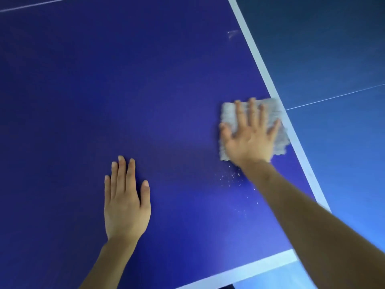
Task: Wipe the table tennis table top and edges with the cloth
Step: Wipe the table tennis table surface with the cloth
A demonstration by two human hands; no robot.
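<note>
Pressing the cloth (230, 113) under straight, spread fingers, the right hand (250, 140) works beside the white side line (260, 61) of the bench (104, 80), while the left hand (125, 205) rests open and flat, and white specks (231, 178) by the right wrist suggest wiping is unfinished.

My right hand (250, 136) flat on cloth (270, 113) at table's (104, 80) right edge; left hand (125, 205) flat on top, nearer me.
</note>
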